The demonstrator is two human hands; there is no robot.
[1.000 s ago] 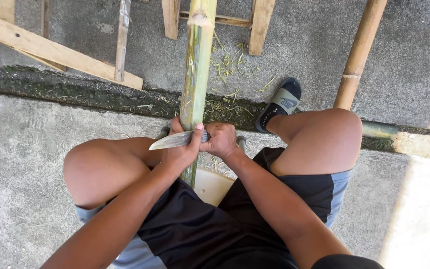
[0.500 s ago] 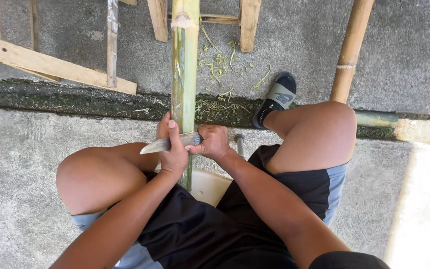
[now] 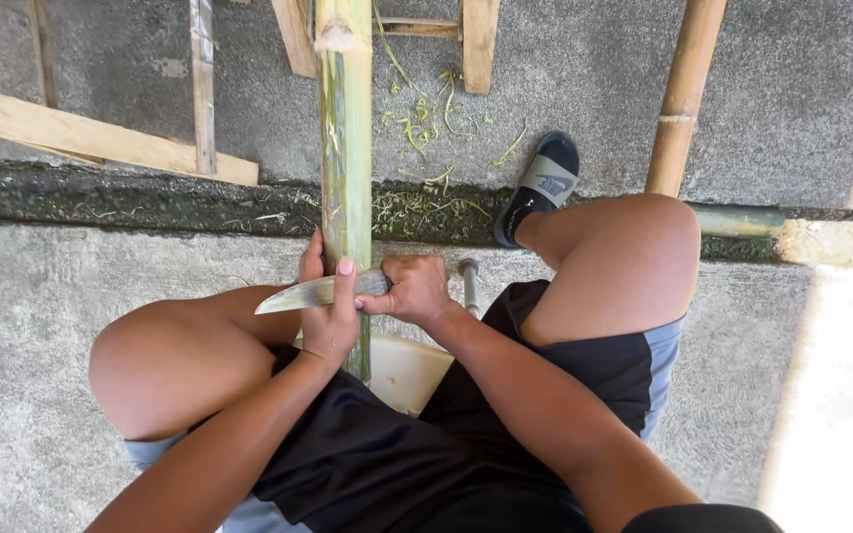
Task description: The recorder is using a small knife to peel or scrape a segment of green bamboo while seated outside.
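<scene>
Curved steel knife blade (image 3: 310,293) held crosswise against green bamboo pole (image 3: 346,138).

Left hand (image 3: 328,311) is wrapped around pole and blade back, fingers pressed together; right hand (image 3: 413,290) is clenched on the handle. Green shavings (image 3: 425,118) are scattered beyond on the concrete floor (image 3: 584,69).

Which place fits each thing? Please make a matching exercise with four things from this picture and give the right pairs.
Things:
1. knife blade
2. green bamboo pole
3. sandal
4. green shavings

Places:
A. on the foot beside the mossy gutter
B. scattered on the concrete beyond the gutter
C. laid across the pole, held by both hands
D. lengthwise between the knees

Pairs: 1-C, 2-D, 3-A, 4-B
</scene>
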